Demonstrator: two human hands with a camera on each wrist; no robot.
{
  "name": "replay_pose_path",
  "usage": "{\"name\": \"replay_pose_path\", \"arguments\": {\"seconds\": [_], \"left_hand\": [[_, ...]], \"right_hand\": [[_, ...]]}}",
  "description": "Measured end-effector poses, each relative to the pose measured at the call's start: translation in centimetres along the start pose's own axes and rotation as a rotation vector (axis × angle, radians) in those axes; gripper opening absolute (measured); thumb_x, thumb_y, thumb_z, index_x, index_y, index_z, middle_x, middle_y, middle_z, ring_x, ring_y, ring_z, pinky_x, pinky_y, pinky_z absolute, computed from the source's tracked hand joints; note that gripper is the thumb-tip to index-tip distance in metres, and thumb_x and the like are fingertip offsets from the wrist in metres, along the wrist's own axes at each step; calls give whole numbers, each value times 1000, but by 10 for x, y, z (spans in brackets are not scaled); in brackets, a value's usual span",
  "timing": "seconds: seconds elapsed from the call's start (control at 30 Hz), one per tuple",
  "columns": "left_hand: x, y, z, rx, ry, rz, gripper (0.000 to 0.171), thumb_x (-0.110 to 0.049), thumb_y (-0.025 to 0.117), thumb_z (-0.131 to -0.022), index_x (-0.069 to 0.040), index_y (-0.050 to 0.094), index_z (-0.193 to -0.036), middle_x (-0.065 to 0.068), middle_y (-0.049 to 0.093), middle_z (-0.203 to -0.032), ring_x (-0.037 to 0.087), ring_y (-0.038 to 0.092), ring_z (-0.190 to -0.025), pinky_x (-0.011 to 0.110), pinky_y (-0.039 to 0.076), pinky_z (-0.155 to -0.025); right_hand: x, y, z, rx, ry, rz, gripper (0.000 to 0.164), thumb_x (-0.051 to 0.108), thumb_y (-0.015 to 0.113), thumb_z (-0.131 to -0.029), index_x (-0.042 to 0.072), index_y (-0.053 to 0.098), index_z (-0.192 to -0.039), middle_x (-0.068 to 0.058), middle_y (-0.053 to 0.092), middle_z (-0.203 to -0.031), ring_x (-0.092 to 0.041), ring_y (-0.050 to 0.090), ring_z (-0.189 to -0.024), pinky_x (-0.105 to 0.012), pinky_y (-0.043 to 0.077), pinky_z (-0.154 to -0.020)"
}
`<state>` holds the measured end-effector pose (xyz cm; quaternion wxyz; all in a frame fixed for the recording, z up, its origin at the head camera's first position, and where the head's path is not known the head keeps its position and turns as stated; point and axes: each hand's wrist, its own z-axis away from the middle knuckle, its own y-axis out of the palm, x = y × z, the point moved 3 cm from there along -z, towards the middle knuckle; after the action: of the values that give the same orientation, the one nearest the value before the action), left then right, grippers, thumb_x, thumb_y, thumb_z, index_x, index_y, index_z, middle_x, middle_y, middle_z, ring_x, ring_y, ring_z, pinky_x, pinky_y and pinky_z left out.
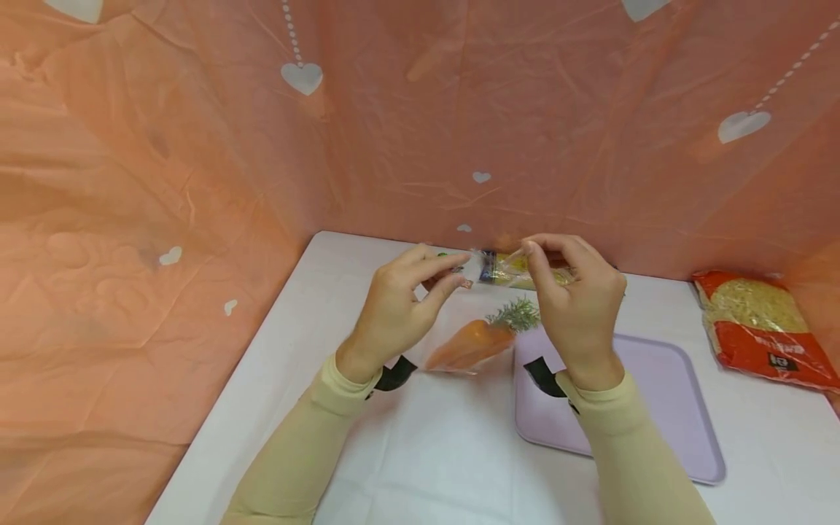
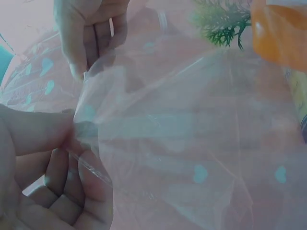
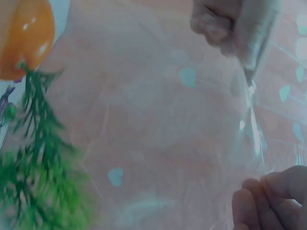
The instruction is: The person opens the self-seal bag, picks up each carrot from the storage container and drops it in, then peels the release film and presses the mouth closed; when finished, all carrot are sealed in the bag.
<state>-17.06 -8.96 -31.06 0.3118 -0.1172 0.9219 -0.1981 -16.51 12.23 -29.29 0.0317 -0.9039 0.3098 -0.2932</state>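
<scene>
Both hands are raised over the white table, pinching the top edge of a clear plastic bag [image 2: 158, 129]. In the head view the left hand [image 1: 397, 310] grips one side of the bag's mouth between thumb and fingers. The right hand [image 1: 577, 302] pinches the other side, with the film stretched between them. Below hangs an orange carrot [image 1: 472, 344] with feathery green leaves [image 1: 518, 315], showing through the film. The carrot [image 3: 31, 38] and its leaves also appear at the left of the right wrist view.
A light purple tray [image 1: 656, 394] lies under and right of the right hand. Farther right is a red packet of yellowish food [image 1: 764, 332]. Behind the hands lies a yellow and dark blue packet [image 1: 512, 271]. An orange curtain [image 1: 407, 131] with white hearts encloses the table's back and left.
</scene>
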Motion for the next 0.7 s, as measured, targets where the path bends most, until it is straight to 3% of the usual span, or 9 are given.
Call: {"name": "replay_pose_path", "arguments": {"seconds": [0.23, 0.4, 0.7], "left_hand": [[4, 0, 0, -38, -50, 66, 18, -17, 71, -95, -11, 77, -112, -3, 68, -92, 5, 64, -79, 20, 57, -72], [7, 2, 0, -54, -83, 77, 11, -18, 72, -95, -13, 78, -103, -5, 72, -97, 5, 64, -77, 21, 57, -70], [11, -1, 0, -46, -120, 66, 10, -21, 71, -96, -18, 77, -103, -8, 70, -93, 5, 63, -77, 23, 57, -72]], "right_hand": [[-13, -13, 4, -47, 81, -5, 9, 15, 76, -91, 7, 80, -93, -6, 76, -87, 5, 63, -78, -15, 53, -75], [-26, -22, 12, -72, 159, 13, 10, 16, 77, -90, 7, 80, -95, -7, 76, -88, 6, 64, -76, -11, 51, -71], [-49, -45, 22, -120, 286, 57, 15, 19, 76, -92, 6, 79, -97, -4, 76, -88, 4, 64, -75, -11, 52, -73]]}}
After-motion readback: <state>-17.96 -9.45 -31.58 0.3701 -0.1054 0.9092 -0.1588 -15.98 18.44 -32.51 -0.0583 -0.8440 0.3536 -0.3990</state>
